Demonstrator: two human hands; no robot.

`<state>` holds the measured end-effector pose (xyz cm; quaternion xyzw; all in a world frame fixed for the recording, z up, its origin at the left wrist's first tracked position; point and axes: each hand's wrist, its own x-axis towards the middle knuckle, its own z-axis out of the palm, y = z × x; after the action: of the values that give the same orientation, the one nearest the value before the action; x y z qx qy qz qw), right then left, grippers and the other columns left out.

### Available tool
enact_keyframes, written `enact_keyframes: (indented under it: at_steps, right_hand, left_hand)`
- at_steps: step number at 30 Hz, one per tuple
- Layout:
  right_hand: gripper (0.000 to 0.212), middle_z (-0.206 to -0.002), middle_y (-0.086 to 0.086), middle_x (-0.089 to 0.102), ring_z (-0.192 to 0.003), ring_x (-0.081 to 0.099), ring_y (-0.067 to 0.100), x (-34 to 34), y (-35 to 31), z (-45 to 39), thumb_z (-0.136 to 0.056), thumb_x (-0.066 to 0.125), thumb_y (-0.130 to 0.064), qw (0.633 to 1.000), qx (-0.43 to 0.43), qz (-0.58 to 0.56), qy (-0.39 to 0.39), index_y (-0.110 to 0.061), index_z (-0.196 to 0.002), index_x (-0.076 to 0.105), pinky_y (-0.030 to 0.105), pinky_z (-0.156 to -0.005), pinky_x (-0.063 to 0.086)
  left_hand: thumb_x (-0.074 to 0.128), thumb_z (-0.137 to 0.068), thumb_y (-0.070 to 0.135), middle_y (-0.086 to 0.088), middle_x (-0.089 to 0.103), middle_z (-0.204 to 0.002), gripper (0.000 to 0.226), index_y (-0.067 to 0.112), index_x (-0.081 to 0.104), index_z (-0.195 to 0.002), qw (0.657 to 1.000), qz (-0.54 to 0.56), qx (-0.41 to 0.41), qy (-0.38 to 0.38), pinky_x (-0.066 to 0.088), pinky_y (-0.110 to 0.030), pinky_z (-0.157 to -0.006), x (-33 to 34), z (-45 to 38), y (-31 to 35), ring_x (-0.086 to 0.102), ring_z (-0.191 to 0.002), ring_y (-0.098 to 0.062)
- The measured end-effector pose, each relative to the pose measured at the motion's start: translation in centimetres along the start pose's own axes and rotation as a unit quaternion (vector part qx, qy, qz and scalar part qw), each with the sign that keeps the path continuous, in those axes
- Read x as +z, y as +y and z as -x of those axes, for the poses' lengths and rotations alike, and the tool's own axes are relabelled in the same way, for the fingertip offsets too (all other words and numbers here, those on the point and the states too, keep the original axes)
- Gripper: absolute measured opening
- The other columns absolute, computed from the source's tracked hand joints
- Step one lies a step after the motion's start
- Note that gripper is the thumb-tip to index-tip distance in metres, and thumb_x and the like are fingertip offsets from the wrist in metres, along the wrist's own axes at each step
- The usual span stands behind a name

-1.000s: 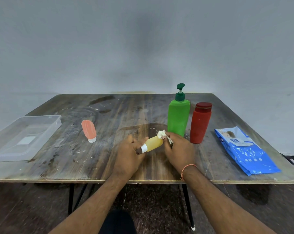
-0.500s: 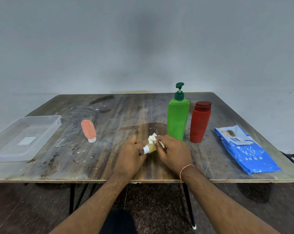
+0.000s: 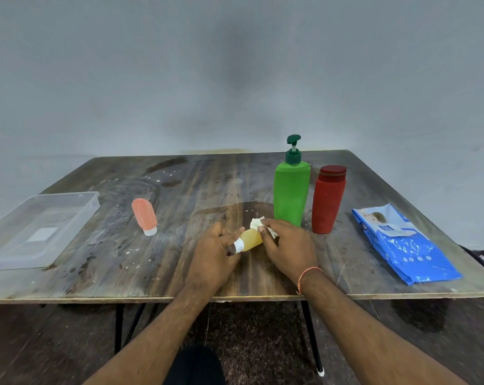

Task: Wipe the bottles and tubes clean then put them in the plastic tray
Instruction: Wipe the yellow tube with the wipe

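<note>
Progress, as judged from the head view, is early: the plastic tray (image 3: 40, 232) at the table's left holds nothing. A yellow tube (image 3: 251, 239) is held just above the table, its capped end pinched by the left hand (image 3: 213, 254), while a crumpled wipe (image 3: 258, 224) is pressed on its far end by the curled right hand (image 3: 288, 245). Its long axis is seen running near-left to far-right, cap towards the person. The orange tube (image 3: 144, 219), green pump bottle (image 3: 290, 195) and red bottle (image 3: 328, 201) appear still to be wiped.
</note>
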<state>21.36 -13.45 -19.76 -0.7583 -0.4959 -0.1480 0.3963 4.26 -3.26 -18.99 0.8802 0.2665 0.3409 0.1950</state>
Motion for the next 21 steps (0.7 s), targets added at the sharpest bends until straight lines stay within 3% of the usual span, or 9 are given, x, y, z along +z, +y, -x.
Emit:
enact_keyframes:
  at_steps: [3, 6, 8, 12, 16, 21]
  right_hand:
    - [0.028, -0.105, -0.013, 0.074, -0.092, 0.071, 0.01, -0.1, -0.4, 0.5, -0.102, 0.058, -0.043, 0.995, -0.085, -0.045, -0.037, -0.034, -0.124, 0.072, 0.035, -0.075, 0.058]
    - [0.028, -0.116, -0.016, 0.075, -0.1, 0.072, 0.008, -0.2, -0.6, 0.7, -0.101, 0.06, -0.042, 0.993, -0.107, -0.04, -0.037, -0.036, -0.126, 0.071, 0.034, -0.077, 0.06]
    - [0.029, -0.116, -0.015, 0.075, -0.098, 0.073, 0.01, -0.1, -0.8, 0.7, -0.101, 0.056, -0.046, 0.995, -0.091, -0.01, -0.026, -0.035, -0.124, 0.071, 0.036, -0.074, 0.06]
    - [0.03, -0.102, -0.004, 0.078, -0.09, 0.074, 0.026, -0.3, -0.9, 0.3, -0.1, 0.052, -0.047, 0.997, -0.015, 0.076, -0.031, -0.031, -0.116, 0.071, 0.039, -0.069, 0.057]
    - [0.032, -0.104, 0.004, 0.076, -0.097, 0.071, 0.036, -0.3, -0.8, -0.5, -0.101, 0.051, -0.049, 0.984, 0.086, 0.119, -0.104, -0.029, -0.119, 0.068, 0.04, -0.075, 0.054]
    - [0.033, -0.11, 0.0, 0.077, -0.102, 0.071, 0.031, 0.0, -0.6, -0.7, -0.102, 0.05, -0.049, 0.982, 0.064, 0.134, -0.113, -0.031, -0.124, 0.068, 0.038, -0.079, 0.055]
  left_hand:
    - [0.083, -0.088, 0.023, 0.016, 0.043, -0.082, 0.032, 0.025, 0.079, -0.12, 1.0, 0.013, 0.005, 0.006, 0.039, -0.008, -0.061, -0.2, 0.0, 0.0, 0.05, -0.072, -0.001]
    - [0.082, -0.089, 0.029, 0.013, 0.047, -0.081, 0.015, 0.028, 0.081, -0.104, 0.999, 0.035, -0.006, 0.011, 0.038, -0.009, -0.058, -0.2, 0.0, 0.0, 0.053, -0.071, -0.004]
    - [0.084, -0.086, 0.023, 0.012, 0.048, -0.081, 0.022, 0.023, 0.081, -0.107, 0.999, 0.029, -0.022, 0.008, 0.039, -0.01, -0.059, -0.1, -0.2, -0.1, 0.053, -0.07, -0.005]
    - [0.085, -0.083, 0.021, 0.006, 0.053, -0.089, 0.057, 0.032, 0.07, -0.136, 0.999, 0.016, -0.046, -0.007, 0.04, -0.008, -0.064, 0.0, -0.3, -0.1, 0.053, -0.077, -0.004]
    - [0.086, -0.081, 0.023, 0.001, 0.062, -0.093, 0.058, 0.032, 0.07, -0.136, 0.997, 0.023, -0.073, 0.001, 0.039, -0.004, -0.067, -0.2, -0.4, -0.2, 0.055, -0.074, 0.0]
    - [0.089, -0.079, 0.029, -0.001, 0.059, -0.09, 0.059, 0.034, 0.069, -0.135, 0.992, 0.04, -0.119, -0.011, 0.037, -0.007, -0.064, -0.1, -0.7, -0.5, 0.053, -0.073, -0.003]
